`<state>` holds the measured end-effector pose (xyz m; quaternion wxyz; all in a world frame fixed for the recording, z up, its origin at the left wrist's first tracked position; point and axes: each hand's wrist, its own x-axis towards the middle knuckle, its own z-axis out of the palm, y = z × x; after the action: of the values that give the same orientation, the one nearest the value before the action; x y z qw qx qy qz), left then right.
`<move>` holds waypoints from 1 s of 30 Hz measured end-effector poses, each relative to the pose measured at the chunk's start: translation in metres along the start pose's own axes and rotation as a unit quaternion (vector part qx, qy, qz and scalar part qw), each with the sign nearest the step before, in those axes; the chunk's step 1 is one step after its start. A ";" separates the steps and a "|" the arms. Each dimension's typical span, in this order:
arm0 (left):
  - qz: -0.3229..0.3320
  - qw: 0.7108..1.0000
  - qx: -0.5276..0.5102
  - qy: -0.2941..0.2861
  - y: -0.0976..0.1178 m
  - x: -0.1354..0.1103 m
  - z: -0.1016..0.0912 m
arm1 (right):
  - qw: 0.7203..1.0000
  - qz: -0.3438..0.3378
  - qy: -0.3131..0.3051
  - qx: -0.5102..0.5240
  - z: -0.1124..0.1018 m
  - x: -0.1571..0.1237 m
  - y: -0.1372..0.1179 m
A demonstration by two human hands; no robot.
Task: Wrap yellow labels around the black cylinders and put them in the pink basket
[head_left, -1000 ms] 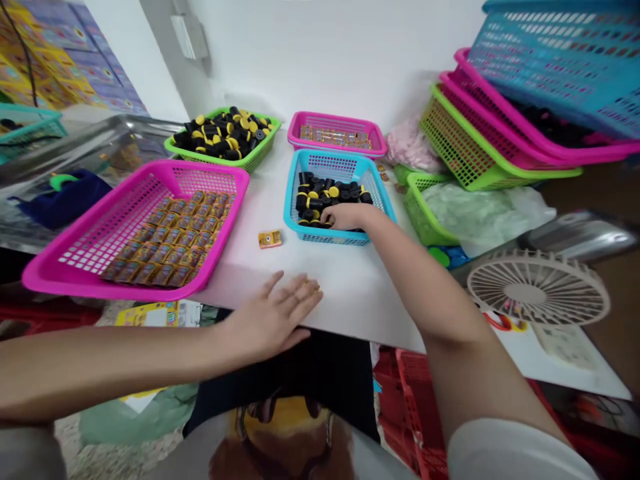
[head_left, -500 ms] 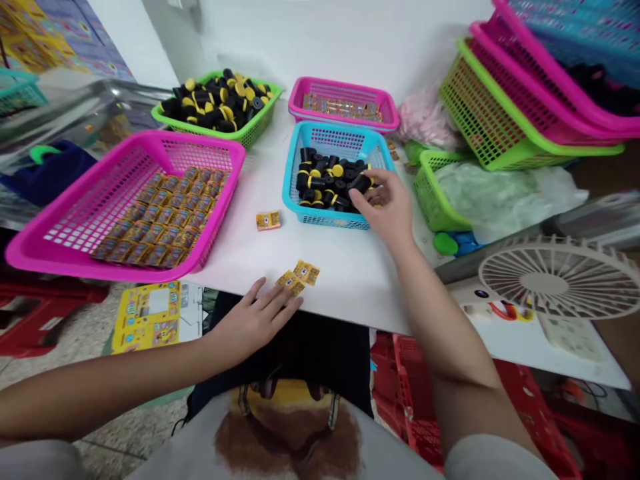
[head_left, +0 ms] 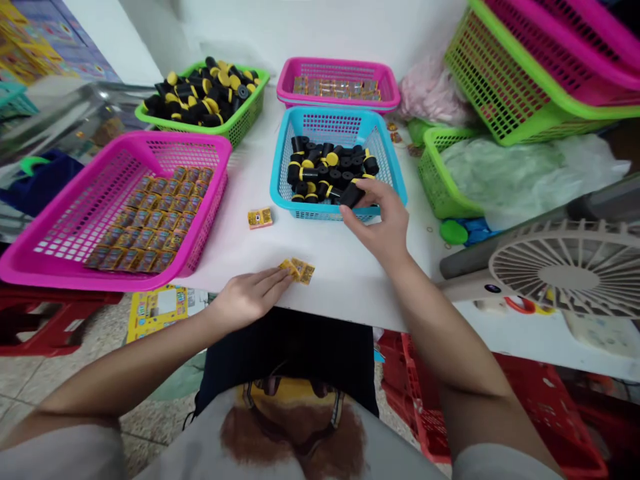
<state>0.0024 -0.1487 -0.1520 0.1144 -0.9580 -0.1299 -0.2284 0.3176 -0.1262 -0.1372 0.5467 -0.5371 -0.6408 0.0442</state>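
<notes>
My right hand (head_left: 383,223) pinches a small black canister (head_left: 352,194) with a yellow end, just over the front rim of the blue basket (head_left: 320,213). Several more black canisters (head_left: 333,159), some with yellow ends, lie jumbled in that basket. Near the table's front edge, my left hand (head_left: 255,293) rests with its fingers stretched out and close together, the tips on one of two small yellow printed labels (head_left: 304,271). The labels overlap, and the thumb is hidden. Farther back on the white table lies a small yellow printed piece (head_left: 260,218).
A pink basket (head_left: 200,233) on the left holds rows of small wrapped pieces (head_left: 150,220). Behind stand a green basket (head_left: 247,110) heaped with canisters and another pink basket (head_left: 337,63). Stacked baskets (head_left: 505,80) and a fan (head_left: 567,277) flank my right arm.
My right hand has drawn the canister up and toward me, from inside the blue basket to its front rim. The left fingers have closed together and shifted the label against the other one.
</notes>
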 end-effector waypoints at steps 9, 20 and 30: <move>-0.207 0.868 -0.427 0.144 -0.038 0.128 0.019 | 0.993 0.079 -0.006 0.089 0.001 -0.001 0.008; -0.200 0.809 -0.553 0.008 -0.059 0.118 0.058 | 0.982 0.117 0.023 0.144 -0.001 -0.006 -0.009; -0.189 0.819 -0.541 -0.023 -0.059 0.115 0.062 | 0.987 0.148 -0.018 0.054 -0.004 -0.011 -0.023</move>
<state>0.1095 -0.0529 -0.1428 -0.4708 -0.8274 -0.1669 -0.2566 0.3040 -0.1457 -0.1281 0.5509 -0.5948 -0.5607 0.1684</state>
